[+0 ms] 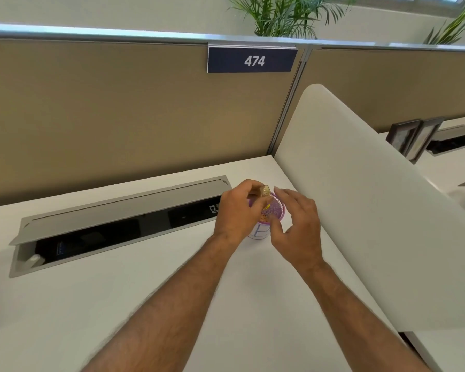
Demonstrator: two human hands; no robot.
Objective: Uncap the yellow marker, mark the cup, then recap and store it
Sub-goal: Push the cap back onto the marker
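While the right hand (297,229) spreads wide, the left hand (236,213) pinches the upright yellow marker (265,196).

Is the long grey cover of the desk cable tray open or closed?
Open: the grey cover is tilted up, showing the dark tray beneath.

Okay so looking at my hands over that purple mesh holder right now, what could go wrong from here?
1. The left hand pinches the yellow marker near its top, above the purple mesh holder; a loose grip could drop it onto the desk.
2. The right hand hovers open by the holder's rim without gripping it, so a nudge may tip the holder.
3. The white cup sits mostly hidden beneath both hands and could get knocked.
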